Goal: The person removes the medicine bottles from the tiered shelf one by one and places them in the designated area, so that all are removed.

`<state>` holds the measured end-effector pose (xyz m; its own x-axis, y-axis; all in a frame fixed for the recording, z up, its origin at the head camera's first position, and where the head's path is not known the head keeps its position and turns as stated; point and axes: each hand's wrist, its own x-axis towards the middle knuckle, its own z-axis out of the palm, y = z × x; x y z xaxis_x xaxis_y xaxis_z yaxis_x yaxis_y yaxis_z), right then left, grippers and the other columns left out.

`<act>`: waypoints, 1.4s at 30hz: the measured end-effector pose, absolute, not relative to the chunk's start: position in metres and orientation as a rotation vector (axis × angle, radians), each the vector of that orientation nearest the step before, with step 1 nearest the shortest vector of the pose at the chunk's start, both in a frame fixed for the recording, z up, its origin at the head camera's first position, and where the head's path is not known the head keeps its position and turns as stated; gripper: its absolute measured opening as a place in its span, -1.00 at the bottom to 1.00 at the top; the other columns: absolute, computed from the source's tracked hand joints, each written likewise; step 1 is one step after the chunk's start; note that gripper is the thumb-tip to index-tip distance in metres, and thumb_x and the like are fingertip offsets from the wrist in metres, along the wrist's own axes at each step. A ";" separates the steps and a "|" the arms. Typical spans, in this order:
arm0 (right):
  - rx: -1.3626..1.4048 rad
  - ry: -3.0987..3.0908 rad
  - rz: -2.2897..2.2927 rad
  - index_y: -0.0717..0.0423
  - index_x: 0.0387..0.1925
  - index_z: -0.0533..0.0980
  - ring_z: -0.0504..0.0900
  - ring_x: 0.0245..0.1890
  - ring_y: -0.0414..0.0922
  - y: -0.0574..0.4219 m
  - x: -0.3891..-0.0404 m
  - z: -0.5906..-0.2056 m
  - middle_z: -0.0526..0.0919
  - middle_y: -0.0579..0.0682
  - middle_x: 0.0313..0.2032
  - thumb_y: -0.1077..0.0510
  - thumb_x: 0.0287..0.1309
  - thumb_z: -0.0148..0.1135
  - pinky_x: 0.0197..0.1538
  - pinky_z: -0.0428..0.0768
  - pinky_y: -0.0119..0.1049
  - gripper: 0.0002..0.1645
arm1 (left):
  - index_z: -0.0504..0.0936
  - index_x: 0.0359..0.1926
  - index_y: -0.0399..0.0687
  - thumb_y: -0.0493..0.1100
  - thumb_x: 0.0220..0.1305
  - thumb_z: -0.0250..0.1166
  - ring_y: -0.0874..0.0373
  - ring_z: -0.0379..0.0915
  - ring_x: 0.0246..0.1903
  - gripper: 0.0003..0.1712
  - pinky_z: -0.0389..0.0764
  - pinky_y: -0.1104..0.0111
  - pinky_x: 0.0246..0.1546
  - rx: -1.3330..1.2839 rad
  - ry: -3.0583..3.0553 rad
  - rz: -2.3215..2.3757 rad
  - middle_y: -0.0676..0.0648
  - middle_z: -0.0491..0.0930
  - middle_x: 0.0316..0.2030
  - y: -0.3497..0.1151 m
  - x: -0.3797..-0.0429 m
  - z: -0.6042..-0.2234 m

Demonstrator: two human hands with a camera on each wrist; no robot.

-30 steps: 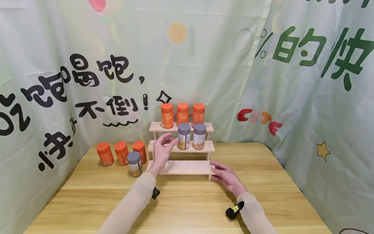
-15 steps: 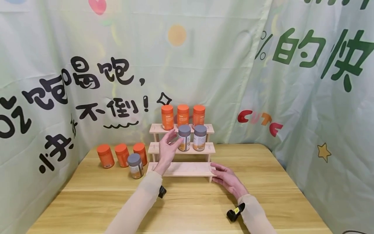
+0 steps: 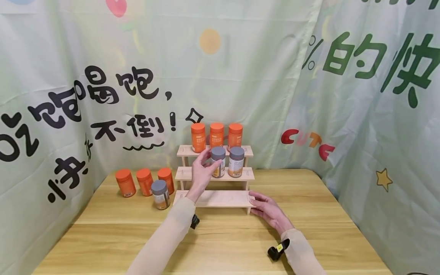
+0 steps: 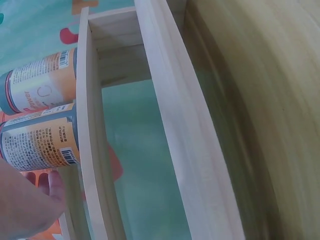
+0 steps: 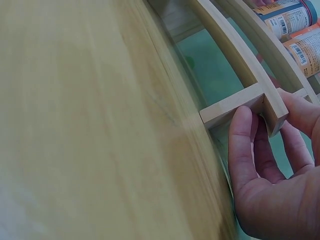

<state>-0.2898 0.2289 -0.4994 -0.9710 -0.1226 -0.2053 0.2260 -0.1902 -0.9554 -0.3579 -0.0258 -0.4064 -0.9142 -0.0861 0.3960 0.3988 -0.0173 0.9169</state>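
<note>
A three-step wooden display rack (image 3: 223, 198) stands on the table. On its middle step are two grey-lidded jars. My left hand (image 3: 201, 172) holds the left grey-lidded jar (image 3: 218, 156), with the thumb across its front and the fingers at its left side. In the left wrist view this jar (image 4: 40, 140) stands on the step, and the hand partly covers its edge. The other grey-lidded jar (image 3: 236, 164) stands just to the right. My right hand (image 3: 269, 212) grips the right end of the bottom step, thumb above and fingers beneath, as the right wrist view shows.
Three orange jars (image 3: 216, 137) line the top step. On the table left of the rack stand three more orange jars (image 3: 125, 185) and a grey-lidded jar (image 3: 160, 196). A printed cloth backdrop (image 3: 240, 68) hangs behind the table (image 3: 220, 244).
My left hand has moved right along the middle step, from beside the left grey-lidded jar to holding it. My right hand has stayed on the rack's bottom step.
</note>
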 end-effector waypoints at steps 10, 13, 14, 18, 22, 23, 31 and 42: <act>0.145 1.851 -2.260 0.17 0.30 0.41 0.67 -0.22 -0.19 0.234 -0.291 -0.501 0.62 -0.12 -0.06 0.25 0.23 0.29 -0.15 0.67 -0.35 -0.40 | 0.46 0.31 -0.03 -0.02 0.06 0.52 -0.03 0.46 0.17 -0.22 0.49 0.04 0.19 -0.350 -1.947 -1.991 -0.15 0.55 0.15 -0.015 -0.363 -0.401; 0.153 1.843 -2.271 0.15 0.28 0.44 0.68 -0.23 -0.19 0.234 -0.292 -0.500 0.62 -0.12 -0.06 0.26 0.21 0.30 -0.14 0.67 -0.35 -0.42 | 0.47 0.30 0.01 0.01 0.06 0.52 0.01 0.47 0.14 -0.23 0.50 0.09 0.18 -0.319 -1.971 -1.966 -0.09 0.57 0.14 -0.013 -0.363 -0.400; 0.147 1.844 -2.270 0.15 0.27 0.45 0.67 -0.22 -0.19 0.234 -0.292 -0.500 0.61 -0.11 -0.05 0.26 0.22 0.29 -0.14 0.67 -0.35 -0.43 | 0.47 0.29 0.02 0.01 0.06 0.52 0.01 0.47 0.14 -0.24 0.49 0.09 0.17 -0.311 -1.979 -1.960 -0.08 0.57 0.14 -0.013 -0.363 -0.400; 0.158 1.841 -2.269 0.12 0.24 0.48 0.67 -0.22 -0.19 0.233 -0.290 -0.500 0.59 -0.10 -0.04 0.26 0.21 0.30 -0.14 0.67 -0.34 -0.46 | 0.49 0.28 0.07 0.01 0.06 0.52 0.02 0.48 0.13 -0.26 0.49 0.11 0.17 -0.288 -2.004 -1.944 -0.06 0.57 0.14 -0.011 -0.364 -0.400; 0.150 1.849 -2.261 0.17 0.30 0.42 0.67 -0.22 -0.20 0.232 -0.290 -0.500 0.58 -0.08 -0.02 0.25 0.23 0.29 -0.14 0.66 -0.36 -0.41 | 0.50 0.27 0.08 0.02 0.05 0.53 0.01 0.47 0.11 -0.27 0.49 0.12 0.15 -0.273 -2.005 -1.931 -0.08 0.57 0.11 -0.010 -0.364 -0.399; 0.145 1.845 -2.261 0.18 0.31 0.39 0.68 -0.21 -0.20 0.231 -0.290 -0.500 0.59 -0.08 -0.01 0.24 0.24 0.28 -0.14 0.66 -0.36 -0.39 | 0.50 0.26 0.09 0.02 0.05 0.53 0.01 0.47 0.11 -0.27 0.49 0.12 0.14 -0.269 -2.004 -1.929 -0.09 0.57 0.11 -0.010 -0.364 -0.399; 0.138 1.832 -2.254 0.22 0.35 0.34 0.68 -0.20 -0.20 0.229 -0.290 -0.499 0.59 -0.07 -0.02 0.25 0.25 0.26 -0.15 0.66 -0.38 -0.36 | 0.50 0.25 0.08 -0.01 0.08 0.51 0.01 0.46 0.09 -0.31 0.49 0.13 0.13 -0.255 -2.003 -1.948 -0.09 0.56 0.09 -0.011 -0.364 -0.400; 0.131 1.833 -2.263 0.24 0.36 0.31 0.69 -0.21 -0.19 0.230 -0.291 -0.500 0.61 -0.06 -0.03 0.24 0.26 0.27 -0.15 0.66 -0.38 -0.33 | 0.52 0.21 0.07 -0.05 0.06 0.52 0.02 0.47 0.06 -0.34 0.52 0.16 0.11 -0.277 -1.995 -1.936 -0.08 0.57 0.07 -0.016 -0.359 -0.399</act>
<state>-0.2906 0.2296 -0.5001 -0.9705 -0.1187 -0.2098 0.2299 -0.1938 -0.9537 -0.3593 -0.0165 -0.3990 -0.9210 -0.0990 0.3769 0.3737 0.0492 0.9262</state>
